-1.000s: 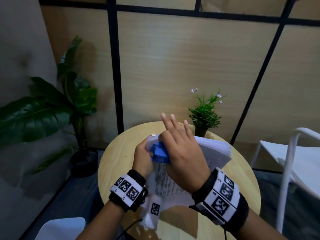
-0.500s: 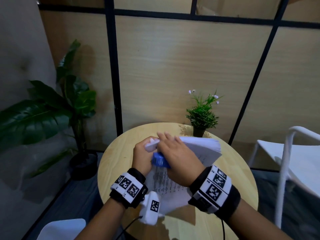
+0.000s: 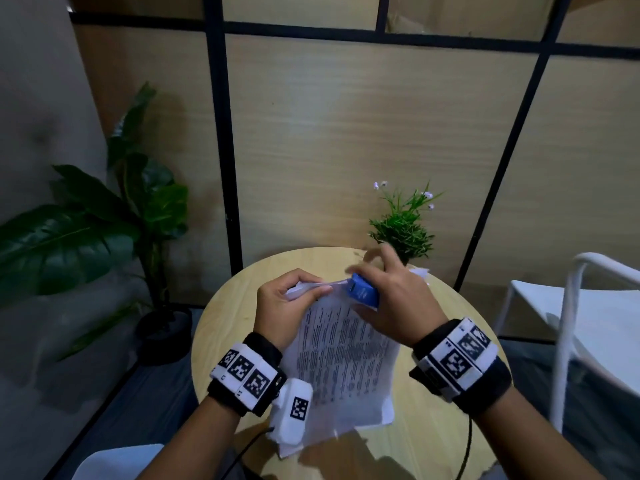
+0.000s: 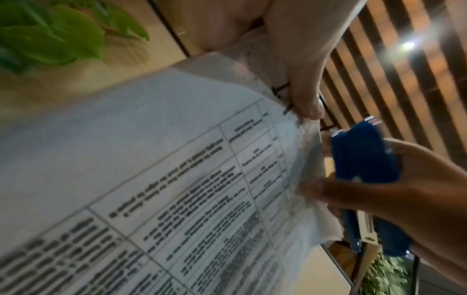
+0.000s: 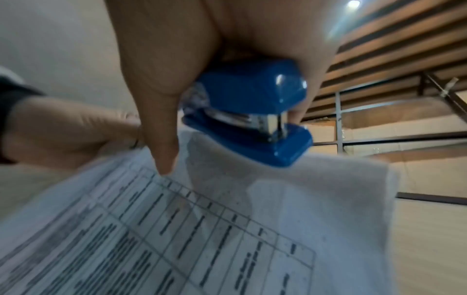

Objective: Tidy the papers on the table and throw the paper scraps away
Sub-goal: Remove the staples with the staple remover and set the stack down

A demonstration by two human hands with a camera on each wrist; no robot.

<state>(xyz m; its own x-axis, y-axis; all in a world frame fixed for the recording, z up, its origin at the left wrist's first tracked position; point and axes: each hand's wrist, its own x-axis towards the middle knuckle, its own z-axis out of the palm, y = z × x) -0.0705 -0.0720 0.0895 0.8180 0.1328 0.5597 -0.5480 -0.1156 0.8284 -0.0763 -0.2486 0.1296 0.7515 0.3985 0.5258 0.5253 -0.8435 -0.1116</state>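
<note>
I observe my left hand raised over the round wooden table, thumb and curled fingers pinching the top edge of the printed papers, which hang toward me. My right hand sits just beside it, fingers wrapped round a blue stapler at the same edge, index finger extended.

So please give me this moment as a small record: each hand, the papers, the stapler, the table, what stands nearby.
left hand: pinches the top edge of the papers
right hand: grips the stapler
stapler: blue, at the papers' top edge
papers: printed stack, lifted at the top, lower end over the table
table: round, light wood
potted plant: at the table's far edge
chair: white, to the right
</note>
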